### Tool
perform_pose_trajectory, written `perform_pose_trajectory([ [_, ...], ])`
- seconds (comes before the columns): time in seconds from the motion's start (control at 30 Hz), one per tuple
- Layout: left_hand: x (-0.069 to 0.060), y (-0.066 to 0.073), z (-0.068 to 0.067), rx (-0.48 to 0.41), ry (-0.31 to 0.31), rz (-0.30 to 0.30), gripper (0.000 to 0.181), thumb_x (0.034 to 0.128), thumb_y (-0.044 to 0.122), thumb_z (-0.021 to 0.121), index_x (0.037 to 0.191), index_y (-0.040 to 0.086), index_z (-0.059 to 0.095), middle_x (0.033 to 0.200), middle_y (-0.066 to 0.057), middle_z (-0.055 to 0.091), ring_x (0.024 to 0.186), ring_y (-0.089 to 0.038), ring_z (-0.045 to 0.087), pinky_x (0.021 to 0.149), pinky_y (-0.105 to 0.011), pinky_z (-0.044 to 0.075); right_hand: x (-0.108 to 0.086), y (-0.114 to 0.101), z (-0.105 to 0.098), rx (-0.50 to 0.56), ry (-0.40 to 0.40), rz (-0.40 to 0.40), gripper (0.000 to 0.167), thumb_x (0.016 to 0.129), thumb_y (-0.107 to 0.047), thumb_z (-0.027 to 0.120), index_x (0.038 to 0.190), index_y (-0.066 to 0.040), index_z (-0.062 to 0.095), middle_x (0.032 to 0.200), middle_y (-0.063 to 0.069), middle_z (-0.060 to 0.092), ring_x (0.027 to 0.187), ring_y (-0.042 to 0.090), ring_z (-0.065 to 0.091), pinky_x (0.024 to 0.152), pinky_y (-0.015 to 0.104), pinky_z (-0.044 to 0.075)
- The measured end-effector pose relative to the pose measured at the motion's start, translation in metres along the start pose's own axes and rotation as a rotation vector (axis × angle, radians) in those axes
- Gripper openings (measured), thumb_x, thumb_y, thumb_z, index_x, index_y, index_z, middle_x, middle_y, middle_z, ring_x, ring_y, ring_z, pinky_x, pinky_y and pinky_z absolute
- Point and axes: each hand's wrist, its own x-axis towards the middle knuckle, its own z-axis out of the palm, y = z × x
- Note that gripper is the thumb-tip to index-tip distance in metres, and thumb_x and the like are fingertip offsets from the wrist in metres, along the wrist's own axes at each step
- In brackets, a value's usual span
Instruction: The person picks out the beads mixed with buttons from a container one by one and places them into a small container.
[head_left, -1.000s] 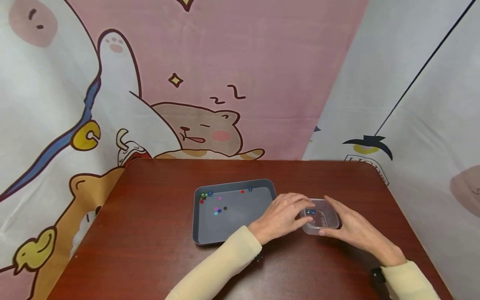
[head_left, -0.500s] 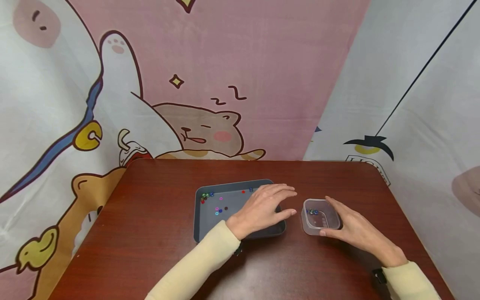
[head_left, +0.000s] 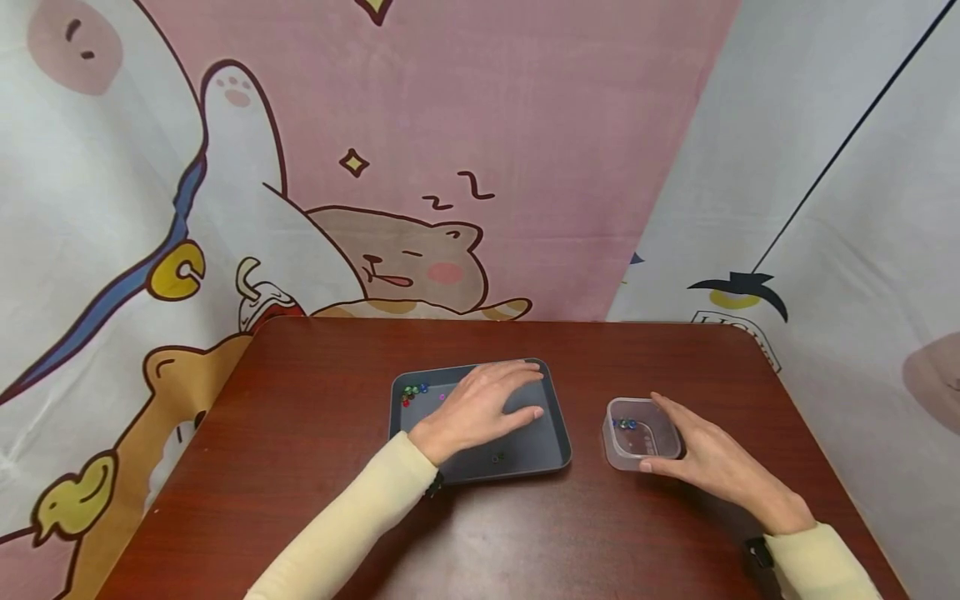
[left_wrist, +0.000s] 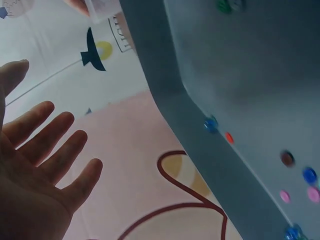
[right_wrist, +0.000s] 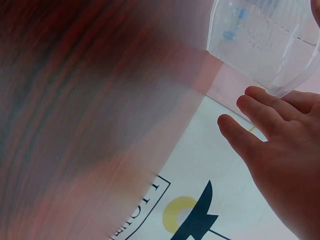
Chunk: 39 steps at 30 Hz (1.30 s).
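My left hand (head_left: 476, 410) is above the grey tray (head_left: 543, 446), fingers extended and thumb apart. Its fingers hold nothing in the left wrist view. Small beads lie in the tray: a green, red and blue cluster (head_left: 411, 392) at the far left corner and a couple of dark ones (head_left: 498, 457) near the front. A blue bead (left_wrist: 210, 124), a red one (left_wrist: 229, 137) and a brown one (left_wrist: 287, 158) also show in the left wrist view. With thumb and fingers, my right hand (head_left: 712, 462) grips a small clear plastic container (head_left: 617, 454); a few blue beads (head_left: 624, 424) lie inside.
Tray and container stand apart on a reddish-brown wooden table (head_left: 315, 400). A cartoon-printed cloth (head_left: 570, 167) hangs behind and beside the table. Part of the tray is hidden under my left hand.
My left hand has moved left from the container's rim to above the tray, uncovering the container and the tray's right side. The right hand stays on the container.
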Motion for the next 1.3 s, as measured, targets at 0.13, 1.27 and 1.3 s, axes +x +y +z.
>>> perform_pose_trajectory([
  [0.13,-0.007,-0.010,-0.004,-0.013,-0.013,-0.016,0.050,0.1013,0.045,0.066,0.142,0.016,0.064,0.149,-0.002,0.058,0.141,-0.020,0.051,0.114,-0.045,0.041,0.000,0.000,0.000,-0.001,0.003,-0.002,0.116,0.078,-0.065,0.082,0.159,0.002,0.033,0.152,0.031,0.042,0.125,0.047,0.053,0.097,0.068,0.048],
  [1.27,-0.015,-0.063,0.021,-0.060,-0.147,-0.154,0.054,0.0991,0.036,0.072,0.146,0.012,0.059,0.144,-0.005,0.062,0.133,-0.021,0.058,0.110,-0.043,0.046,0.001,0.002,0.002,0.001,0.006,-0.005,0.117,0.077,-0.067,0.082,0.158,0.002,0.033,0.151,0.030,0.043,0.124,0.046,0.054,0.096,0.067,0.049],
  [1.3,-0.014,-0.064,0.022,-0.059,-0.152,-0.157,0.054,0.0993,0.035,0.072,0.147,0.013,0.059,0.144,-0.004,0.062,0.134,-0.021,0.057,0.111,-0.043,0.045,0.000,0.002,0.002,0.002,0.006,-0.005,0.117,0.077,-0.067,0.082,0.158,0.002,0.033,0.151,0.030,0.043,0.124,0.045,0.054,0.096,0.067,0.049],
])
